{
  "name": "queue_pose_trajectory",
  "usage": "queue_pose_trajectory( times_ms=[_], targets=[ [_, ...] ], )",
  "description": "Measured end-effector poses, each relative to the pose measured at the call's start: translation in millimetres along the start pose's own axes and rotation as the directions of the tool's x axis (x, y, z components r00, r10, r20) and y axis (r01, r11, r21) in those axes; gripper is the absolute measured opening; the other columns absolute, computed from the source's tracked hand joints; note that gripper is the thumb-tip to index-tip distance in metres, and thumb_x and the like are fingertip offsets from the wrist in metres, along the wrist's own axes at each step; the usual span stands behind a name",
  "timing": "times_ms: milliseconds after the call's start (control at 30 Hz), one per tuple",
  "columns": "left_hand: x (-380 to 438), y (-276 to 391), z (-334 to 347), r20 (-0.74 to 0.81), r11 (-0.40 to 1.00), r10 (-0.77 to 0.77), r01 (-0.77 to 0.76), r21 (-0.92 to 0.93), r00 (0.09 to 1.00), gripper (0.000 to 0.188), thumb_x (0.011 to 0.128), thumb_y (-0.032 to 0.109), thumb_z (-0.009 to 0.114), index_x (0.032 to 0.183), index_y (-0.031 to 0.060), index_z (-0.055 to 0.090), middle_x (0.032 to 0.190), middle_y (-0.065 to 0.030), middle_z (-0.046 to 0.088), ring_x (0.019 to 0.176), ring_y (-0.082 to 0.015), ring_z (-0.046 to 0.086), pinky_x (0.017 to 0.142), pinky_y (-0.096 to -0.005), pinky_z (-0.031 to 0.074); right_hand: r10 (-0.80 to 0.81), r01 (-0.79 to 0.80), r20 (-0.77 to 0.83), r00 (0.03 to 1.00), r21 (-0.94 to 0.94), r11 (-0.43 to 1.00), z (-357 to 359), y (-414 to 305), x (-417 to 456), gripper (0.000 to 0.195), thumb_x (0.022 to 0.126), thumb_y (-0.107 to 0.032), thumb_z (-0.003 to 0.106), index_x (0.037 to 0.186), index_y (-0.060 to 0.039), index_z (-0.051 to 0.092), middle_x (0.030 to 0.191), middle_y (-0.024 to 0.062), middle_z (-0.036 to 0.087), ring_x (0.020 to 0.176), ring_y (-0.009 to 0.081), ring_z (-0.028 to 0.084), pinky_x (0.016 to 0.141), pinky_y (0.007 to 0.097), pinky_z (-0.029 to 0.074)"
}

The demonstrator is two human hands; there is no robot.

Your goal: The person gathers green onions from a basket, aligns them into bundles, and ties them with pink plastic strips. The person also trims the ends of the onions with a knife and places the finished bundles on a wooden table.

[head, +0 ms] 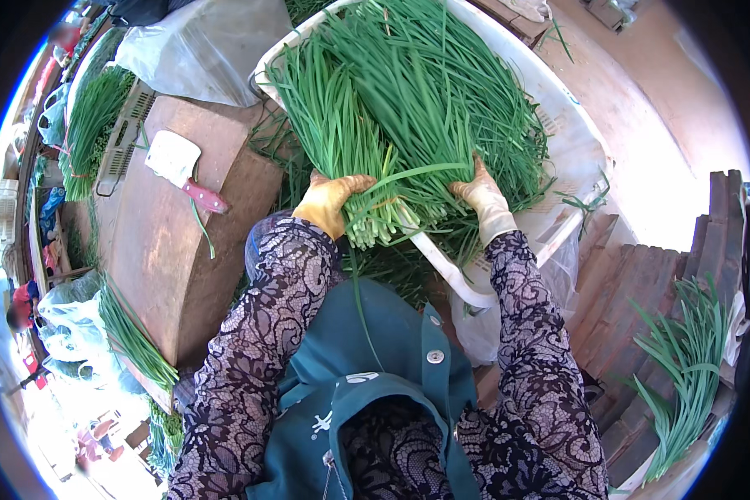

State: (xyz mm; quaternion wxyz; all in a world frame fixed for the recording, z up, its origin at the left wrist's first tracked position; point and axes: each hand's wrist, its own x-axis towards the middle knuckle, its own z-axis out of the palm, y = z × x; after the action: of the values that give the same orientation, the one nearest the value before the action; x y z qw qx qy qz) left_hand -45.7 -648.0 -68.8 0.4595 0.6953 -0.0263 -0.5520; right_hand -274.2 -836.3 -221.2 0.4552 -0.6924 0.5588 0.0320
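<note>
My left hand (332,201), in a yellowish work glove, is closed around the cut-end side of a bundle of garlic chives (325,119). The pale stem ends of this bundle point towards me, over the near rim of a large white plastic crate (444,265). My right hand (485,195), in a pale soiled glove, touches the heap of green chives (437,94) at its near right side. Its thumb points up, and its fingers are hidden, so its grip cannot be told. A long loose leaf lies across the stems between both hands.
Left of me, a cleaver (187,169) with a red handle lies on a wooden block (162,250). More chives (134,337) lie at its near edge. Clear plastic sheeting (206,50) is at the upper left. Wooden boards (637,300) and loose chives (687,375) are at right.
</note>
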Motion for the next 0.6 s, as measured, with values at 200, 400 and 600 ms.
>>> queue_pose_trajectory(
  times_ms=[200, 400, 600],
  targets=[
    [81.6, -70.6, -68.9, 0.457, 0.744, 0.5, -0.634, 0.208, 0.736, 0.054, 0.082, -0.01, 0.068, 0.134, -0.001, 0.058, 0.126, -0.0154, 0.067, 0.118, -0.0273, 0.065, 0.105, -0.0357, 0.051, -0.271, 0.313, -0.4, 0.875, 0.042, 0.949, -16.7, -42.5, -80.7, 0.06, 0.085, -0.025, 0.075, 0.139, -0.0074, 0.054, 0.124, 0.0163, 0.066, 0.113, 0.0239, 0.064, 0.102, 0.033, 0.048],
    [61.6, -67.4, -60.4, 0.512, 0.466, 0.649, -0.826, 0.317, 0.562, 0.036, 0.098, 0.003, 0.057, 0.134, 0.0007, 0.058, 0.126, -0.014, 0.068, 0.117, -0.0269, 0.065, 0.101, -0.0378, 0.054, -0.185, 0.148, 0.228, 0.956, 0.17, 0.974, 1.6, -116.4, -136.1, 0.045, 0.086, -0.023, 0.062, 0.128, -0.007, 0.065, 0.113, 0.0159, 0.072, 0.104, 0.0255, 0.069, 0.093, 0.0329, 0.05],
    [11.1, -35.2, -27.2, 0.344, 0.96, 0.101, -0.001, -0.28, 0.934, 0.035, 0.103, 0.019, 0.056, 0.133, 0.0017, 0.06, 0.124, -0.0138, 0.068, 0.108, -0.0258, 0.068, 0.094, -0.0422, 0.057, -0.149, 0.067, 0.144, 0.978, 0.46, 0.886, 23.4, -144.5, -136.8, 0.047, 0.088, -0.016, 0.063, 0.132, -0.0008, 0.061, 0.092, 0.0044, 0.063, 0.075, 0.013, 0.056, 0.067, 0.0267, 0.046]
  ],
)
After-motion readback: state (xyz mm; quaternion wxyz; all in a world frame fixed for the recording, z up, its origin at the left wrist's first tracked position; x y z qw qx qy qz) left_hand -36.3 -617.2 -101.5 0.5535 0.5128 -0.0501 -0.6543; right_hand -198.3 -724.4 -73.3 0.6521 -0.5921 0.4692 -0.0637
